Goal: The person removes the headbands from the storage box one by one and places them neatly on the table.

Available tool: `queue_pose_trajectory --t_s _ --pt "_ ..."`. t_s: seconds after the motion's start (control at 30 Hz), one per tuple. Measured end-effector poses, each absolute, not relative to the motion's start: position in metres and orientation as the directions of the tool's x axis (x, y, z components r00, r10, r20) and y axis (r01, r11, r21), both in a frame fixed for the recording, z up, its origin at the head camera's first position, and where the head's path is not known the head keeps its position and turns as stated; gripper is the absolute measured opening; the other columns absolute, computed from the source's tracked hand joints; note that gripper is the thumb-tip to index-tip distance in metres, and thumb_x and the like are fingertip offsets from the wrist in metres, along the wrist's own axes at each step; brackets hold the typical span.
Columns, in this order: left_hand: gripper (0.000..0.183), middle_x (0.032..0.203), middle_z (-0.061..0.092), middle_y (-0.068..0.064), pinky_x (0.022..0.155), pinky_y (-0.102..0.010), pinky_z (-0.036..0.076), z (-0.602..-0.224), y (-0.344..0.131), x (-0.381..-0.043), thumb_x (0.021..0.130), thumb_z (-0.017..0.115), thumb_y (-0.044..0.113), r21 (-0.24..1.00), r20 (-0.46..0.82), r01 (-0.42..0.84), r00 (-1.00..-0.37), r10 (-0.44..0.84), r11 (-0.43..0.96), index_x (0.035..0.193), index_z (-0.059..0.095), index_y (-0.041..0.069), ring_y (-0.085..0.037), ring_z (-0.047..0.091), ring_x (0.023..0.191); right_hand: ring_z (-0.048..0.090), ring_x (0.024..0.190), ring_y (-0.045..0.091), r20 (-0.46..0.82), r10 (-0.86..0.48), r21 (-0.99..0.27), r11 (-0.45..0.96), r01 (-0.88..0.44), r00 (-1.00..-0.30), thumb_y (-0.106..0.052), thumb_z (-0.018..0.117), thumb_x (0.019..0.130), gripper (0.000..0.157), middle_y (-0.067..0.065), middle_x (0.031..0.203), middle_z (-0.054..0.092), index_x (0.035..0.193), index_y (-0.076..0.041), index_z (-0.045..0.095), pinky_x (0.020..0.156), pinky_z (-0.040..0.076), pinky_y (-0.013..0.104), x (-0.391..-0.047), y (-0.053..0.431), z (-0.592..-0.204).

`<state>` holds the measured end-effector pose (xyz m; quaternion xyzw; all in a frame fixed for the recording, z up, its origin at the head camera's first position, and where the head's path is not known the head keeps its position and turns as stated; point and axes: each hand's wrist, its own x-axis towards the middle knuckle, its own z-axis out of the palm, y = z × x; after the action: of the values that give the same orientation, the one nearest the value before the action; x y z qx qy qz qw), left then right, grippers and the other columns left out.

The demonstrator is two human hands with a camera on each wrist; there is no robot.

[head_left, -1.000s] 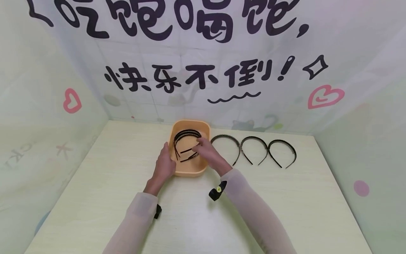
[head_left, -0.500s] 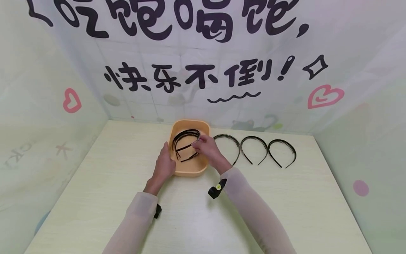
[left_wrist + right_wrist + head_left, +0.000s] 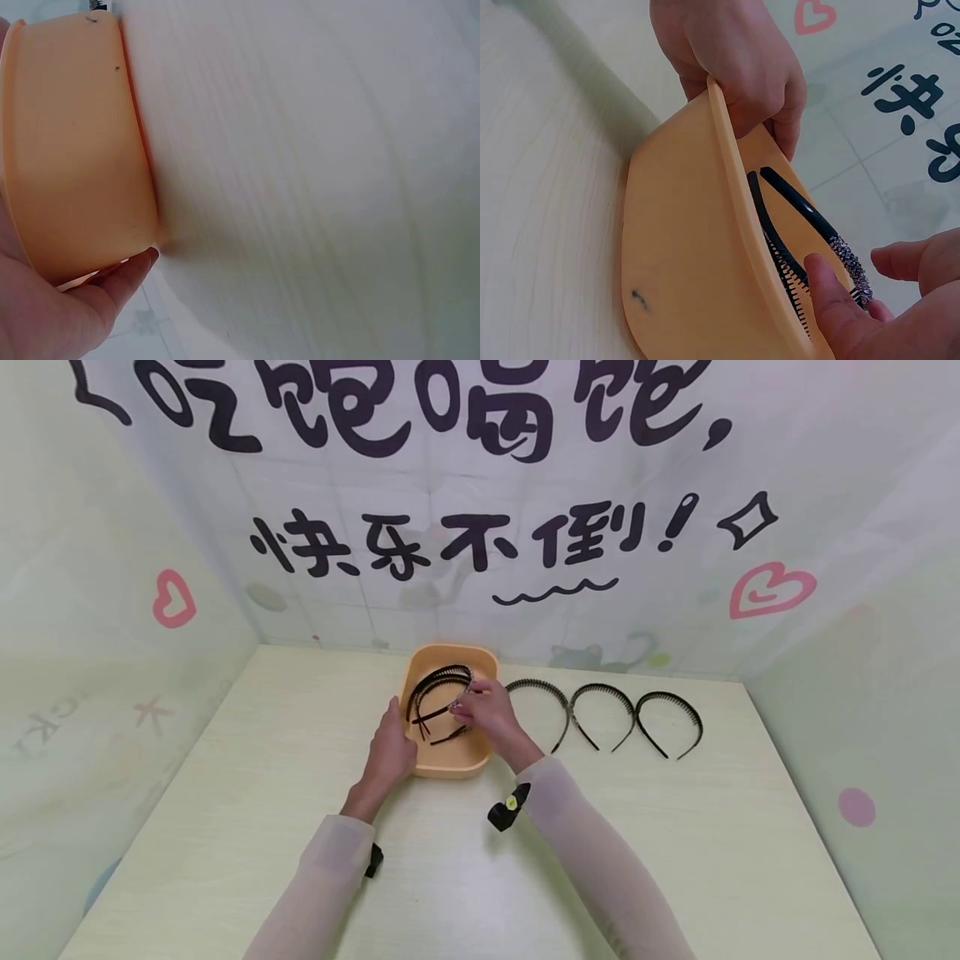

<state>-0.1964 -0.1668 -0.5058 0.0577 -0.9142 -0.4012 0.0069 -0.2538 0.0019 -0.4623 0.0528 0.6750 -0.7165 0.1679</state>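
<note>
An orange plastic bin (image 3: 448, 772) stands near the back wall with several black toothed headbands (image 3: 776, 244) inside. My left hand (image 3: 389, 748) grips its left side, thumb over the rim; in the left wrist view the fingers (image 3: 124, 289) reach around the outer wall. Over the bin's right part, my right hand (image 3: 491, 714) pinches a black headband with a glittery, beaded stretch (image 3: 847, 259). The plain end of that headband points left across the others. Part of its band is hidden behind the right fingers.
To the right of the bin, three more toothed headbands lie in a row on the pale table: one partly behind the right hand (image 3: 561, 697), a middle headband (image 3: 624, 695) and a far-right headband (image 3: 696, 714). A printed cloth wall (image 3: 450, 610) rises behind them.
The right hand has taken up the glittery headband, turning and shifting its plain end slightly leftward. The left hand and the bin have stayed in place.
</note>
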Motion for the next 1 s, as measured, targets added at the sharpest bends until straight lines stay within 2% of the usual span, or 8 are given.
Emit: queue_pose_trajectory --t_s 0.17,0.33,0.43,0.6,0.77,1.0 --pt "0.076 0.154 0.027 -0.034 0.111 -0.057 0.035 -0.507 -0.167 -0.196 0.088 0.041 -0.01 0.738 -0.035 -0.099 -0.994 -0.108 0.667 0.156 0.005 -0.007 -0.049 0.036 0.137 0.071 0.067 0.015 -0.299 -0.107 -0.949 -0.068 0.307 -0.948 -0.003 0.063 0.094 0.04 0.02 0.101 0.067 0.129 0.007 0.046 0.069 0.06 0.027 -0.255 -0.001 -0.464" --pt "0.077 0.154 0.027 -0.034 0.112 -0.056 0.033 -0.507 -0.167 -0.196 0.089 0.042 -0.009 0.741 -0.046 -0.107 -0.993 -0.109 0.663 0.156 0.005 -0.006 -0.048 0.035 0.139 0.068 0.059 0.013 -0.302 -0.046 -0.951 -0.062 0.304 -0.952 -0.001 0.065 0.092 0.026 0.014 0.084 0.067 0.112 0.004 0.049 0.065 0.06 0.029 -0.255 -0.004 -0.466" --pt "0.076 0.154 0.027 -0.033 0.112 -0.056 0.034 -0.507 -0.167 -0.196 0.09 0.043 -0.008 0.736 -0.042 -0.107 -0.993 -0.112 0.669 0.156 0.005 -0.006 -0.048 0.035 0.139 0.067 0.056 0.013 -0.31 -0.025 -0.948 -0.062 0.311 -0.95 0.003 0.066 0.09 0.027 0.012 0.079 0.064 0.112 0.005 0.049 0.067 0.061 0.031 -0.255 -0.006 -0.466" --pt "0.076 0.154 0.027 -0.033 0.112 -0.056 0.034 -0.507 -0.167 -0.196 0.09 0.043 -0.007 0.733 -0.038 -0.107 -0.992 -0.117 0.672 0.156 0.006 -0.006 -0.048 0.035 0.139 0.068 0.055 0.015 -0.323 -0.004 -0.945 -0.062 0.322 -0.947 0.006 0.065 0.087 0.037 0.014 0.077 0.066 0.121 0.006 0.051 0.07 0.061 0.034 -0.255 -0.006 -0.464" --pt "0.076 0.154 0.027 -0.033 0.111 -0.056 0.034 -0.506 -0.167 -0.196 0.091 0.044 -0.007 0.73 -0.043 -0.111 -0.992 -0.117 0.674 0.156 0.006 -0.006 -0.047 0.035 0.139 0.071 0.059 0.018 -0.329 -0.001 -0.944 -0.033 0.329 -0.944 0.006 0.066 0.086 0.038 0.024 0.085 0.072 0.123 0.005 0.056 0.076 0.06 0.04 -0.254 -0.002 -0.462" --pt "0.074 0.154 0.027 -0.033 0.111 -0.057 0.036 -0.505 -0.166 -0.196 0.091 0.042 -0.007 0.734 -0.045 -0.113 -0.992 -0.118 0.669 0.156 0.006 -0.005 -0.047 0.036 0.138 0.073 0.064 0.017 -0.331 -0.021 -0.944 -0.005 0.331 -0.943 0.002 0.067 0.089 0.037 0.033 0.107 0.069 0.126 0.003 0.059 0.077 0.06 0.041 -0.255 0.005 -0.458"
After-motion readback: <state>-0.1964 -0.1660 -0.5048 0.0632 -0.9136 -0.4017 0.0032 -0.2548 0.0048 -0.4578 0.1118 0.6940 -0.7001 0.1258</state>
